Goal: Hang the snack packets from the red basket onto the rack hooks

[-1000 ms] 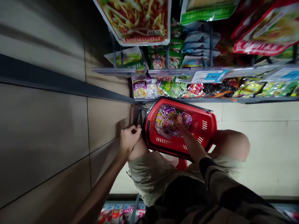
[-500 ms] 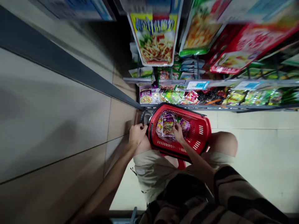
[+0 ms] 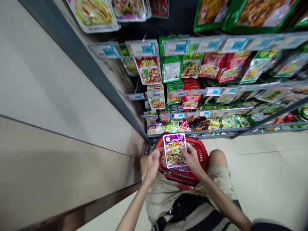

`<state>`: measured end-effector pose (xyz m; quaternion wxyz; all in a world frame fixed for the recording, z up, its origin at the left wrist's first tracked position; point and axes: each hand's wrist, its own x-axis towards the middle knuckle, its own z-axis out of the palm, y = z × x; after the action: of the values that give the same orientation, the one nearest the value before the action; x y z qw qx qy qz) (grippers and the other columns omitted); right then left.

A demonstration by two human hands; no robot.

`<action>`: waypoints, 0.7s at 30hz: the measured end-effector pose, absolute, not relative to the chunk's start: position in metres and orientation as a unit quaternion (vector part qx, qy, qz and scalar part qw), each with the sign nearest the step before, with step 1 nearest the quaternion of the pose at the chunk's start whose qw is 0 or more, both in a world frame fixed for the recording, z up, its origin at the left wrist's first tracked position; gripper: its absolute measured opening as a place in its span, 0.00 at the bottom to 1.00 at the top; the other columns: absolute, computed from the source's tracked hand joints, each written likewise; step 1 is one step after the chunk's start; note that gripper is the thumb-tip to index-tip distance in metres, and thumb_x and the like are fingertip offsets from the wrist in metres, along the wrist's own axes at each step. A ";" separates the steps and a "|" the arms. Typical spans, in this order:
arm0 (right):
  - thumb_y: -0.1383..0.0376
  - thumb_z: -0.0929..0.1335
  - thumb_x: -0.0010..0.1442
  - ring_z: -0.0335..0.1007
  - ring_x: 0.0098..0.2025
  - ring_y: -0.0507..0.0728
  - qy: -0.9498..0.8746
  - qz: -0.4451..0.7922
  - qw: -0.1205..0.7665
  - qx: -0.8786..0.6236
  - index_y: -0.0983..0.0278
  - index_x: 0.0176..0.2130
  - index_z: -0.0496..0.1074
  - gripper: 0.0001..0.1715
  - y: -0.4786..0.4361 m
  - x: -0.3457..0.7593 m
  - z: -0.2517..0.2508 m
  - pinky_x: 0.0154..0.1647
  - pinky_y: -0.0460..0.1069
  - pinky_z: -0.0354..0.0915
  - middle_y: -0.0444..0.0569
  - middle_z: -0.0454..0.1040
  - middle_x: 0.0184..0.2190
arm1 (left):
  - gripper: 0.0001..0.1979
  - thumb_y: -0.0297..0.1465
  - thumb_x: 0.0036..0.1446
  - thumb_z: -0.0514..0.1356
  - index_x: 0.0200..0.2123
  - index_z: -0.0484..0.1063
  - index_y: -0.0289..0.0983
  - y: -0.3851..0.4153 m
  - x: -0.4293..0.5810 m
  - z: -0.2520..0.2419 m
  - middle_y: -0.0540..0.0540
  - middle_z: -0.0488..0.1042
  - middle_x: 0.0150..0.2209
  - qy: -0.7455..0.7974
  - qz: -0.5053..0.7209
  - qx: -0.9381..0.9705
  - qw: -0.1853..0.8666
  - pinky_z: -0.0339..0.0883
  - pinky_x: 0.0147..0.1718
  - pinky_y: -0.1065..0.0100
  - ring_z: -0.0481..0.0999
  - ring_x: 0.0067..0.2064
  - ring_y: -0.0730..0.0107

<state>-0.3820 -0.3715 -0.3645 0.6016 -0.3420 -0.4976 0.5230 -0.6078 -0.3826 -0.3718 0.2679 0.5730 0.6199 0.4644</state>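
Note:
My right hand (image 3: 193,158) pinches the right edge of a purple-and-white food packet (image 3: 173,156), thumb on its front. The packet is upright above the red shopping basket (image 3: 203,150), its printed face toward me. Beside the packet's left edge is my left hand (image 3: 153,162), slightly blurred, fingers stretched toward it; whether they touch it I cannot tell. More purple packets (image 3: 184,168) lie in the basket, mostly hidden behind the held one. The basket stands between my knees, close to the shelf.
Ahead, a shelf rack holds rows of hanging food packets (image 3: 148,69) behind price tags (image 3: 180,47). Loose packets lie on the bottom shelf (image 3: 172,127). A grey upright post (image 3: 96,70) and pale wall panel (image 3: 48,73) run along my left. Pale floor tiles (image 3: 262,170) extend right.
My right hand has lifted the packet out of the basket toward me. My left hand has left the basket's handle end and moved toward the packet. The view has tilted up, showing more shelf rows.

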 end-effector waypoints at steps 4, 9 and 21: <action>0.46 0.81 0.58 0.81 0.39 0.61 -0.525 0.528 0.608 -0.276 0.53 0.49 0.80 0.24 -0.382 -0.396 -0.299 0.40 0.54 0.77 0.47 0.84 0.43 | 0.19 0.52 0.59 0.71 0.41 0.84 0.44 -0.404 -0.578 -0.301 0.45 0.85 0.41 0.414 0.663 0.520 0.344 0.77 0.44 0.61 0.85 0.42 0.56; 0.48 0.77 0.64 0.75 0.35 0.58 -0.661 0.339 0.639 -0.201 0.58 0.39 0.81 0.17 -0.380 -0.412 -0.157 0.37 0.50 0.72 0.46 0.81 0.34 | 0.17 0.49 0.62 0.71 0.39 0.85 0.41 -0.400 -0.594 -0.164 0.46 0.85 0.39 0.318 0.721 0.561 0.253 0.75 0.42 0.65 0.82 0.40 0.61; 0.48 0.75 0.64 0.66 0.29 0.52 -0.685 0.105 0.717 -0.078 0.67 0.35 0.80 0.23 -0.294 -0.486 0.128 0.34 0.46 0.63 0.44 0.76 0.25 | 0.11 0.37 0.64 0.69 0.32 0.83 0.36 -0.309 -0.640 0.106 0.47 0.81 0.32 0.165 0.847 0.502 0.055 0.68 0.37 0.70 0.78 0.36 0.66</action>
<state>-0.4861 -0.2943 0.1284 0.7166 -0.0777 -0.6851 0.1052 -0.6395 -0.3091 0.1058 0.0552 0.5025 0.1648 0.8470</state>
